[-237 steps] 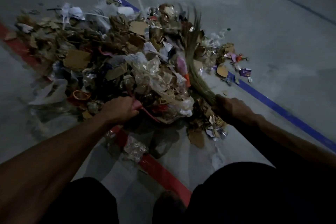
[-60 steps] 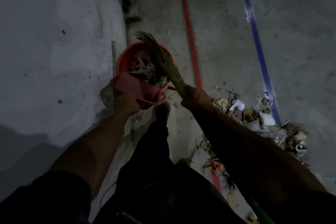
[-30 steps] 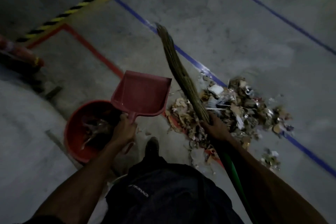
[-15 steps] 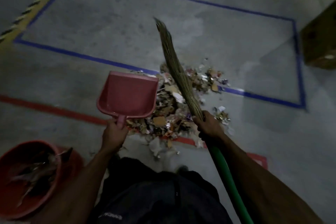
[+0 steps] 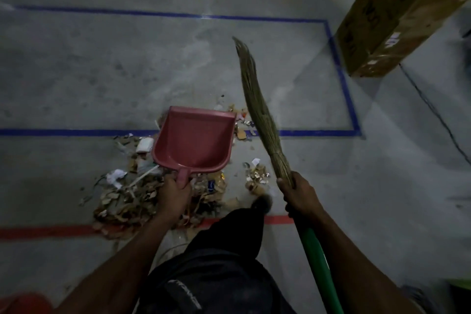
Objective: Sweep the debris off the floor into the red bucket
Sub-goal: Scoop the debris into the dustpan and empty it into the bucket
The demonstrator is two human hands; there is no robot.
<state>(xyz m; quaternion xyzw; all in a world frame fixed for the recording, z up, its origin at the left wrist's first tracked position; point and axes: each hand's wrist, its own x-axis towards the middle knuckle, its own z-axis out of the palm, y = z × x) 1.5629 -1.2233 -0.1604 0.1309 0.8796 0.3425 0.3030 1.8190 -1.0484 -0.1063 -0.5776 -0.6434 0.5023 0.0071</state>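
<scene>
My left hand (image 5: 174, 195) grips the handle of a red dustpan (image 5: 195, 141), held empty above the debris pile (image 5: 127, 196) of cardboard scraps, paper and plastic on the grey floor. My right hand (image 5: 299, 195) grips a grass broom (image 5: 260, 109) where the bristles meet its green handle (image 5: 318, 265); the bristle tip points up and away, off the floor. A smaller patch of debris (image 5: 256, 177) lies between the two hands. Only a sliver of the red bucket (image 5: 24, 303) shows at the bottom left corner.
A blue tape rectangle (image 5: 76, 132) and a red tape line (image 5: 46, 232) mark the concrete floor. A large cardboard box (image 5: 392, 15) stands at the upper right with a dark cable (image 5: 433, 109) running past it. My dark-trousered leg and shoe (image 5: 261, 204) reach forward by the pile.
The view has swung right from the bucket, which has slid to the bottom left corner. Dustpan and broom are now over the remaining debris, and the cardboard box looms closer.
</scene>
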